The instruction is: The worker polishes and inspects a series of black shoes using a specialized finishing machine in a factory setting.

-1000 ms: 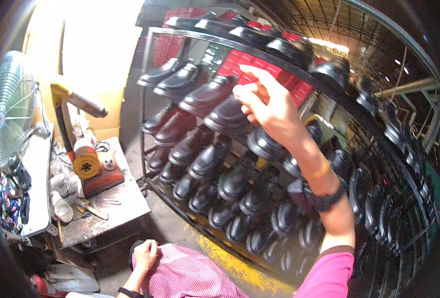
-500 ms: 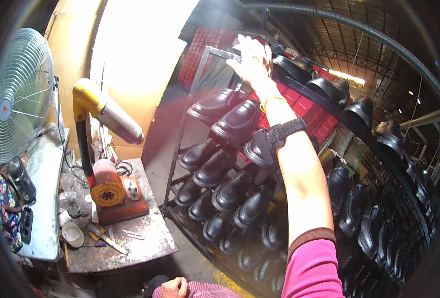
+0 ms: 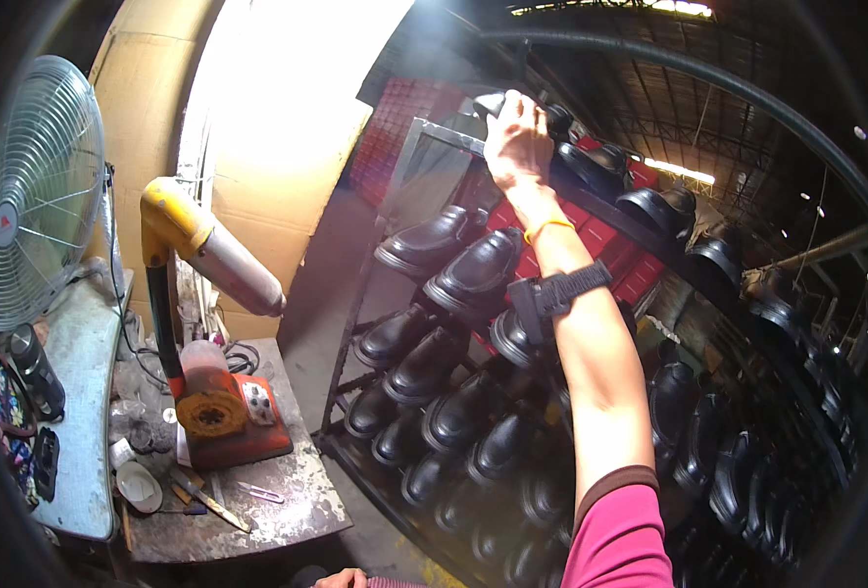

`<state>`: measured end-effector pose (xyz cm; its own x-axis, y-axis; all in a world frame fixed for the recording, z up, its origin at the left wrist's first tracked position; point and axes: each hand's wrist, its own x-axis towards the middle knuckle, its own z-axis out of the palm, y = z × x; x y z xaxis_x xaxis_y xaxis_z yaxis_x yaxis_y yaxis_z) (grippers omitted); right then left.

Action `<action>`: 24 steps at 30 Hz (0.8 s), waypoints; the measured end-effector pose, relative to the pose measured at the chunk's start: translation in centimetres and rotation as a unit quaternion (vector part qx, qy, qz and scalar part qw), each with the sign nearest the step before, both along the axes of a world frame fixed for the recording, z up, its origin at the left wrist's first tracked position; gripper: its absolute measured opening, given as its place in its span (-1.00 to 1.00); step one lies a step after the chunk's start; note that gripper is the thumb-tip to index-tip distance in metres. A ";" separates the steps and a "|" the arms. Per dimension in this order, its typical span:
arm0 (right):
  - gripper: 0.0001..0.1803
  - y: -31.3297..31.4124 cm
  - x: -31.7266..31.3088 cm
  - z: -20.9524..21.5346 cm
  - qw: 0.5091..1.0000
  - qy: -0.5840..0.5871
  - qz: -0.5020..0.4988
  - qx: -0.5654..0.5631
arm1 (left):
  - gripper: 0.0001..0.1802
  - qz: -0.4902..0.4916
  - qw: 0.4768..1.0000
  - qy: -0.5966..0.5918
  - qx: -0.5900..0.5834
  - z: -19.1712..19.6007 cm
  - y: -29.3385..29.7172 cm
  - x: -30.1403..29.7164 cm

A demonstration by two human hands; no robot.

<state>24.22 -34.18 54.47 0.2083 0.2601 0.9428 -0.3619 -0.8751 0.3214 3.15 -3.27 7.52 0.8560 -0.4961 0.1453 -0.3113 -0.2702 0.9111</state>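
My right hand (image 3: 517, 142) reaches up to the left end of the top shelf of a tall metal shoe rack (image 3: 414, 167). Its fingers are curled over a dark shoe (image 3: 493, 102) at that corner; the grip itself is partly hidden by the hand. A black strap and a yellow band sit on that forearm. Several rows of glossy black shoes (image 3: 458, 274) fill the tilted shelves below and to the right. Only a sliver of my left hand (image 3: 341, 578) shows at the bottom edge, next to pink checked cloth.
A grey workbench (image 3: 287, 500) at lower left carries an orange-based machine (image 3: 226, 423) with a yellow arm and grey nozzle (image 3: 213, 253), plus small tools. A metal fan (image 3: 37, 196) stands at the far left. Cardboard (image 3: 257, 147) and red crates (image 3: 404, 127) lie behind.
My right hand has gone from a shoe in the rack's middle rows up to the top left corner. My view has turned left and up; the left hand has slid to the bottom edge.
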 end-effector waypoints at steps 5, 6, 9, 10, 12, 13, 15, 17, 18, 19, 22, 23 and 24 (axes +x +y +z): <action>-0.55 5.0 -6.0 -2.7 0.971 -0.070 0.181 -0.137 | -0.84 -0.002 1.000 -0.003 -0.013 -0.3 0.0 -2.0; -0.54 6.8 -7.2 -3.9 0.965 -0.059 0.217 -0.137 | -0.84 0.006 1.000 0.000 -0.005 -0.7 0.1 -2.5; -0.61 11.5 -12.6 -6.9 0.944 -0.028 0.309 -0.109 | -0.82 0.031 0.997 0.013 -0.069 -3.0 -0.4 -3.6; -0.63 13.2 -14.1 -8.8 0.937 -0.007 0.344 -0.062 | -0.80 0.062 0.993 -0.004 -0.097 -4.6 -0.2 -3.7; -0.59 15.7 -20.1 -12.3 0.938 0.073 0.338 0.025 | -0.71 0.044 0.948 0.217 -0.227 -2.2 0.3 -3.7; -0.51 15.9 -22.5 -14.2 0.922 0.122 0.367 -0.015 | -0.70 0.044 0.947 0.196 -0.252 -1.4 1.0 -3.1; -0.68 17.5 -27.1 -20.2 0.860 0.183 0.473 0.050 | -0.38 -0.021 0.886 0.283 -0.366 1.2 2.9 -2.7; -0.70 17.8 -31.0 -26.6 0.810 0.264 0.516 0.090 | -0.08 -0.066 0.816 0.334 -0.466 4.6 4.4 -3.1; -0.75 18.2 -32.7 -28.7 0.813 0.290 0.498 0.085 | -0.03 -0.094 0.771 0.342 -0.528 6.7 4.3 -3.4; -0.78 18.6 -34.1 -31.0 0.804 0.296 0.508 0.085 | -0.11 -0.103 0.728 0.367 -0.569 9.0 4.1 -4.2; -0.68 20.1 -37.9 -37.2 0.759 0.400 0.487 0.163 | -0.32 -0.060 0.818 0.365 -0.441 6.9 5.5 -5.7; -0.62 20.4 -39.1 -38.7 0.743 0.420 0.490 0.177 | -0.35 -0.056 0.768 0.410 -0.489 5.3 5.7 -6.6; -0.58 20.2 -40.0 -40.6 0.729 0.425 0.503 0.188 | -0.31 -0.043 0.783 0.393 -0.480 3.8 5.7 -7.8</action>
